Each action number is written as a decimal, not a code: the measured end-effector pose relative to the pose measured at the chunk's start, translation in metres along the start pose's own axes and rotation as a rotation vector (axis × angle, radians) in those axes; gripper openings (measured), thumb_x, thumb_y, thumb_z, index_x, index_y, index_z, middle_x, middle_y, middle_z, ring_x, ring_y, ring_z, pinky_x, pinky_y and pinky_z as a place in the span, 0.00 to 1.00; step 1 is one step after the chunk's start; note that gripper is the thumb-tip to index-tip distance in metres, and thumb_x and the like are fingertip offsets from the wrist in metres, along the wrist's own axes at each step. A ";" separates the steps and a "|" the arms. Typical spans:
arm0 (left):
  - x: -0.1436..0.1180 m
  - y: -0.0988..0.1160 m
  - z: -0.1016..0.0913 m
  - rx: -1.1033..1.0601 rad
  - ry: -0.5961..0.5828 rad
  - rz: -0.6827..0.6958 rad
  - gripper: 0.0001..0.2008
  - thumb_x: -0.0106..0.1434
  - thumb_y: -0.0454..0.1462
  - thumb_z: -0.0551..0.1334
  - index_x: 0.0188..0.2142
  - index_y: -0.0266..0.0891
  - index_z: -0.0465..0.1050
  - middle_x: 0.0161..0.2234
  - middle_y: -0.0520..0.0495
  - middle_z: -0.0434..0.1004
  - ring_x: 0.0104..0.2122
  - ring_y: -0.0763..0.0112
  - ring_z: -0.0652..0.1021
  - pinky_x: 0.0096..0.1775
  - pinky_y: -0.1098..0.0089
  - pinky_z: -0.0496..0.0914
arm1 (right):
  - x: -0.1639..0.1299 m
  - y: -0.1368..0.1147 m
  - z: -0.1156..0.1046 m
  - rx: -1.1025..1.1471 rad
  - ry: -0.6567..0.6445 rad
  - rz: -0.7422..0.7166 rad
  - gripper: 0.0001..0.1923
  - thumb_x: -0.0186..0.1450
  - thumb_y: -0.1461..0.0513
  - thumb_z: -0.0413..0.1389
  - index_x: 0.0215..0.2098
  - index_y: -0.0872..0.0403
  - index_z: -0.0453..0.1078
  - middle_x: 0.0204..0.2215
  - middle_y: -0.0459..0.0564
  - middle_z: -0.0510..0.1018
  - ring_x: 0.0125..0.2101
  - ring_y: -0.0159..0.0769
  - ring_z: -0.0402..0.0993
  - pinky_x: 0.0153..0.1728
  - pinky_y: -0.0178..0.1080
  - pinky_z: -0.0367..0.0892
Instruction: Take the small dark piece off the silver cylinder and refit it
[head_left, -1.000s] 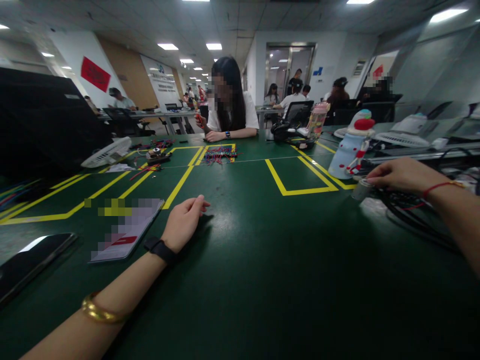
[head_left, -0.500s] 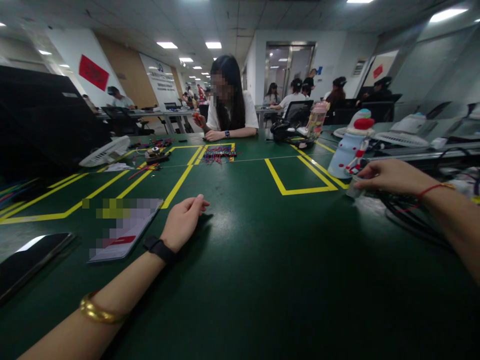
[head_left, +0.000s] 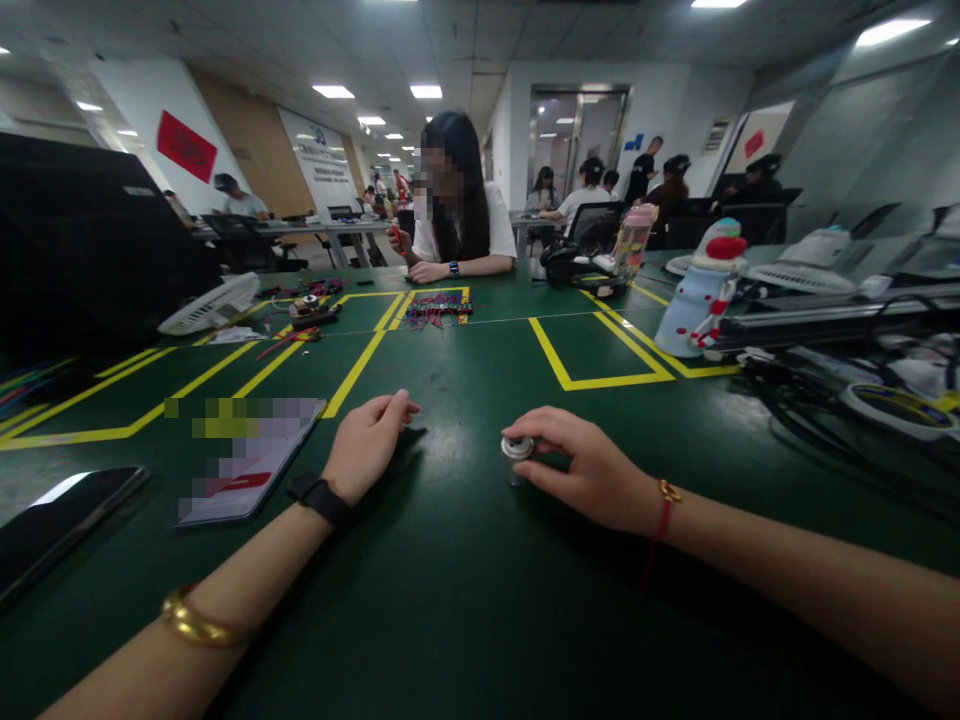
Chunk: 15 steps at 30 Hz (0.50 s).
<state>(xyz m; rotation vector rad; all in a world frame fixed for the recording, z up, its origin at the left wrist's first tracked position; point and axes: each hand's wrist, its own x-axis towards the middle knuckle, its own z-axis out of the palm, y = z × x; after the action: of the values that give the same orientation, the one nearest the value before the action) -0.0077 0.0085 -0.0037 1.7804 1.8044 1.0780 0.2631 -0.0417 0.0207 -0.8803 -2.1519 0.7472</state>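
My right hand (head_left: pixel 589 462) grips a small clear jar (head_left: pixel 516 468) with a silvery lid between thumb and fingers. The jar is upright, on or just over the green table (head_left: pixel 450 580); which of these I cannot tell. My left hand (head_left: pixel 369 440), with a dark band at the wrist, rests on its side on the table. It holds nothing; its fingers are loosely bent and the thumb lies apart. Nearest to it is a phone with a lit screen (head_left: pixel 277 455), left of the wrist. A darker phone (head_left: pixel 75 520) lies farther left.
Cables (head_left: pixel 795 420) and a light-blue bottle (head_left: pixel 682 310) stand at the right. Yellow tape (head_left: pixel 619 381) marks the table. Coloured wires (head_left: pixel 437 308) lie in front of a seated person (head_left: pixel 457 220) across the table. A white fan (head_left: pixel 214 303) and a dark monitor (head_left: pixel 90 240) are at left.
My right hand has moved left from beside the blue bottle to the middle of the table, bringing the small jar with it. My left hand has stayed in place.
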 end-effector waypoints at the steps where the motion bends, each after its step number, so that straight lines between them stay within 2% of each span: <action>1: -0.001 0.003 0.000 0.008 -0.007 0.012 0.24 0.62 0.52 0.48 0.36 0.38 0.75 0.31 0.48 0.77 0.31 0.65 0.74 0.33 0.68 0.65 | -0.001 0.002 0.001 0.004 0.003 -0.003 0.16 0.60 0.62 0.54 0.47 0.52 0.67 0.46 0.50 0.69 0.44 0.28 0.68 0.44 0.33 0.69; 3: -0.007 0.015 0.000 0.015 -0.030 0.082 0.21 0.62 0.51 0.50 0.37 0.39 0.75 0.33 0.48 0.77 0.33 0.65 0.74 0.35 0.68 0.65 | -0.004 0.007 0.004 0.034 0.012 0.019 0.20 0.59 0.62 0.56 0.50 0.52 0.64 0.47 0.50 0.68 0.45 0.28 0.68 0.46 0.34 0.69; 5: -0.017 0.034 0.003 -0.001 -0.078 0.219 0.18 0.62 0.48 0.52 0.39 0.41 0.75 0.37 0.48 0.76 0.37 0.66 0.73 0.40 0.67 0.65 | -0.005 0.013 0.006 0.091 0.023 0.073 0.27 0.56 0.62 0.59 0.53 0.52 0.59 0.47 0.50 0.69 0.44 0.29 0.69 0.46 0.35 0.69; 7: -0.029 0.056 0.006 -0.037 -0.201 0.355 0.16 0.63 0.46 0.52 0.41 0.43 0.74 0.41 0.48 0.74 0.41 0.66 0.72 0.42 0.68 0.65 | -0.006 0.018 0.009 0.151 0.027 0.119 0.31 0.54 0.62 0.61 0.53 0.53 0.56 0.45 0.51 0.70 0.43 0.30 0.70 0.46 0.36 0.69; 9: -0.041 0.075 0.011 -0.066 -0.312 0.435 0.14 0.64 0.44 0.53 0.42 0.45 0.75 0.41 0.49 0.74 0.41 0.68 0.72 0.42 0.68 0.65 | -0.005 0.020 0.011 0.198 0.020 0.136 0.28 0.54 0.62 0.61 0.51 0.53 0.56 0.44 0.50 0.71 0.43 0.30 0.70 0.45 0.36 0.69; 12: -0.050 0.094 0.017 -0.071 -0.340 0.446 0.11 0.62 0.41 0.56 0.40 0.45 0.76 0.40 0.49 0.73 0.39 0.69 0.72 0.41 0.69 0.65 | -0.004 0.020 0.013 0.225 0.006 0.125 0.26 0.55 0.63 0.60 0.50 0.53 0.57 0.43 0.50 0.72 0.43 0.29 0.70 0.46 0.36 0.69; 15: -0.051 0.099 0.019 -0.078 -0.312 0.406 0.09 0.62 0.41 0.58 0.37 0.44 0.76 0.37 0.49 0.73 0.37 0.70 0.73 0.39 0.69 0.66 | -0.003 0.018 0.012 0.190 0.000 0.092 0.26 0.56 0.63 0.59 0.51 0.53 0.58 0.44 0.49 0.71 0.43 0.29 0.70 0.45 0.35 0.69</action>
<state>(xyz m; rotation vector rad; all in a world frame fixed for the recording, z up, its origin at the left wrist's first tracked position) 0.0783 -0.0457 0.0449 2.1814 1.2351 0.9262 0.2621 -0.0361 -0.0007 -0.8825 -2.0127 0.9797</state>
